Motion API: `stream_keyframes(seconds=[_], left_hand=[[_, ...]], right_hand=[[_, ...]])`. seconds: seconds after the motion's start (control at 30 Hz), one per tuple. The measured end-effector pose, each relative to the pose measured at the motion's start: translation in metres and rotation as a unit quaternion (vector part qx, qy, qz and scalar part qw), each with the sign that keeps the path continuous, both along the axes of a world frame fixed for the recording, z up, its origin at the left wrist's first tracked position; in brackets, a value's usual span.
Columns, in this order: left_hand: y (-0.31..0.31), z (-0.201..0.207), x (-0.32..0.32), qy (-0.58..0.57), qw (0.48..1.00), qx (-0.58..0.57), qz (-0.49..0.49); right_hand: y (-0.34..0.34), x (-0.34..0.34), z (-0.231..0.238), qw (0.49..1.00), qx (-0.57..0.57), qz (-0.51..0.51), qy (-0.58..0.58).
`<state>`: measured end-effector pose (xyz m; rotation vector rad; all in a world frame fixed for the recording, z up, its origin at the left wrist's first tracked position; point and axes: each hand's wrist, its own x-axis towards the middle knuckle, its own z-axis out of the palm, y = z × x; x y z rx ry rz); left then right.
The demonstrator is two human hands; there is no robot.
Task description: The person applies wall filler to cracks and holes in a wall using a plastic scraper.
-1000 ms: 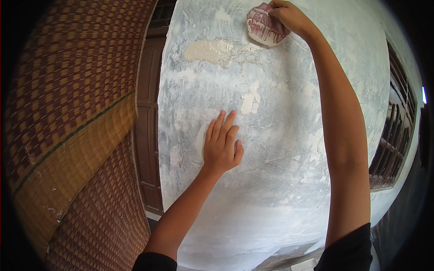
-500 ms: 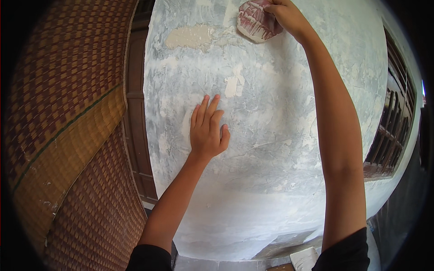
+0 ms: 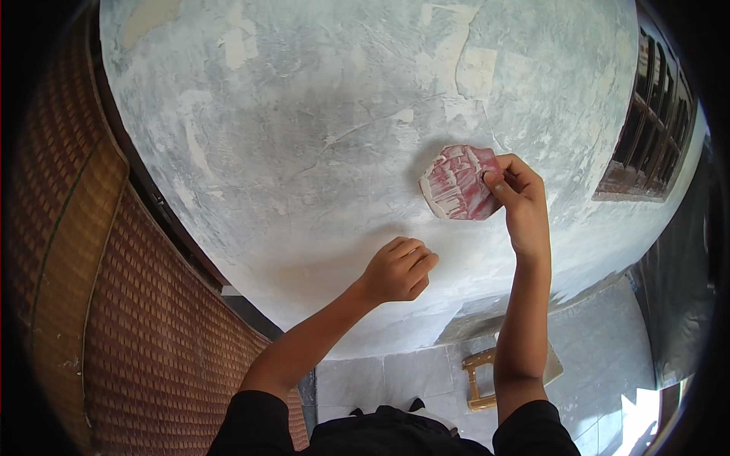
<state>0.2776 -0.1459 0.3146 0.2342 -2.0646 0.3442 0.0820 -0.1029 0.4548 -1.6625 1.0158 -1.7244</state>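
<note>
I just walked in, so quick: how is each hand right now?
Left hand: curled closed, no object visible.
Right hand: closed, holding a smeared reddish plate.

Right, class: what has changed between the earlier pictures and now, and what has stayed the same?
The right hand has brought the flat reddish piece smeared with off-white paste down the patchy grey-white wall. The left hand, earlier open with spread fingers, has moved lower and curled up. The view has tipped downward, showing more grey tiled floor. The right hand still grips the piece.

Flat reddish scraper [image 3: 459,184], white-smeared
</note>
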Motion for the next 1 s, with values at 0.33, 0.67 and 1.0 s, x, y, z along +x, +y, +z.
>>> stream_keyframes(seconds=[0.33, 0.67, 1.0], left_hand=[[0.047, -0.189, -0.169, -0.185, 0.94, 0.228, -0.172], [0.097, -0.309, -0.256, -0.534, 0.714, 0.424, -0.162], [0.091, -0.392, -0.264, -0.644, 0.601, 0.452, -0.142]], right_hand=[[0.129, -0.206, -0.232, 0.883, 0.253, -0.395, -0.013], [0.245, -0.337, -0.457, 0.702, 0.462, -0.533, -0.097], [0.239, -0.353, -0.571, 0.596, 0.502, -0.627, -0.009]])
